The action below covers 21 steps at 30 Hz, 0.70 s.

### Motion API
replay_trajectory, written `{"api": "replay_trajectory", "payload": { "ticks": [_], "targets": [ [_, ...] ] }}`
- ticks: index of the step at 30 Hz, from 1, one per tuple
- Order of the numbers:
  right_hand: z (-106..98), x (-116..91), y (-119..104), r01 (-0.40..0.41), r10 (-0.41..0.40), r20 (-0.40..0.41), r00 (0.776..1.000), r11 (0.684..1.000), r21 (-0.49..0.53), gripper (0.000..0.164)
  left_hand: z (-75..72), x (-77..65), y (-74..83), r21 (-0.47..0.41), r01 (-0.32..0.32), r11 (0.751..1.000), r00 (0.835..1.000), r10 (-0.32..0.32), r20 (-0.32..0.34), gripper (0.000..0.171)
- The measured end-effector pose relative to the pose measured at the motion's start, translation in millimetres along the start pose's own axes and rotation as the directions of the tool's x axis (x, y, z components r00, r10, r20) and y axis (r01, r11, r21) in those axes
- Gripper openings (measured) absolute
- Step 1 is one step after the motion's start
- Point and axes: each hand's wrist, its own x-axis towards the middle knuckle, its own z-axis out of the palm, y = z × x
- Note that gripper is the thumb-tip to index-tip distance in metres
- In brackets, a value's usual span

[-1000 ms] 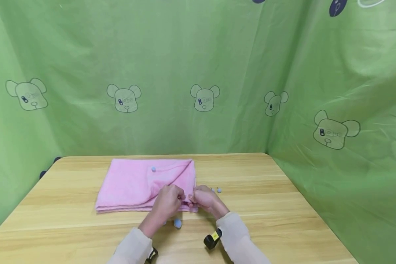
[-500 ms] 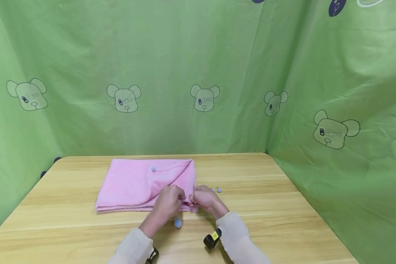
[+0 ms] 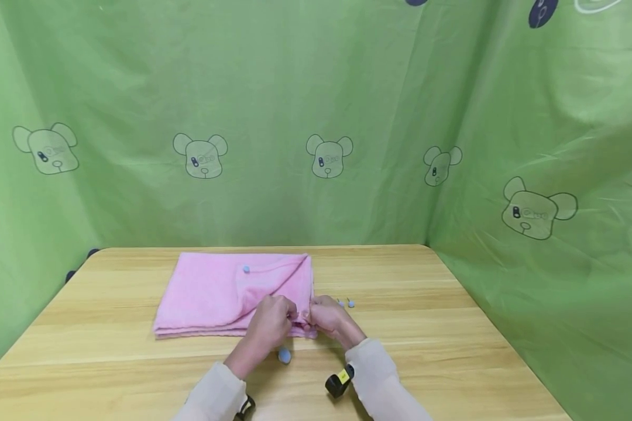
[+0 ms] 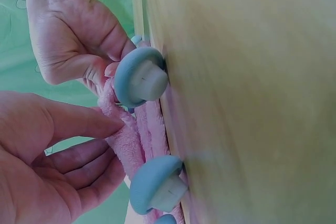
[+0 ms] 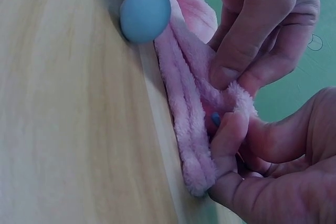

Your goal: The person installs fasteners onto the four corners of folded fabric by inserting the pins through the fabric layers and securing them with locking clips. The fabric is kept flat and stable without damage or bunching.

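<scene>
A folded pink fleecy blanket (image 3: 205, 292) lies on the table, its front right part turned up. My left hand (image 3: 271, 318) pinches the raised edge between thumb and fingers. Close beside it, my right hand (image 3: 330, 316) grips the same edge near the corner. A small blue piece (image 5: 215, 119) shows in the fold by the right fingertips; most of it is hidden. In the left wrist view, two blue mushroom-shaped fasteners with pale stems, an upper one (image 4: 126, 80) and a lower one (image 4: 152, 179), stand in front of the blanket.
Right of the blanket lie two small blue-headed pins, one (image 3: 340, 303) close to my right hand and another (image 3: 351, 304) beyond. A blue round head (image 3: 246, 269) sits on top of the blanket. Green curtains (image 3: 263, 210) stand behind the wooden table (image 3: 426, 351).
Both hands hold nearly the same place on the blanket. A blue piece that peeked out beside my left wrist is now hidden. The head view has shifted very slightly.
</scene>
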Motion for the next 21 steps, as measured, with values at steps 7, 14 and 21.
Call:
{"api": "replay_trajectory", "payload": {
  "ticks": [7, 14, 21],
  "targets": [
    [-1, 0, 0, -0.011, 0.011, -0.005, 1.0, 1.0, -0.016, 0.019, 2.2, -0.1, -0.8, 0.001, 0.018, 1.0, 1.0, -0.018, 0.007, 0.037],
    [-5, -2, -3, -0.024, 0.026, 0.052, 0.998, 0.999, -0.033, 0.018, 3.7, 0.1, -2.6, -0.01, 0.027, 1.0, 0.999, -0.027, 0.031, 0.036],
    [-12, -2, -5, -0.05, 0.046, 0.171, 0.984, 0.999, 0.021, 0.008, -0.7, 1.1, -4.5, -0.052, 0.125, 0.991, 0.989, -0.12, 0.09, 0.029]
  ]
}}
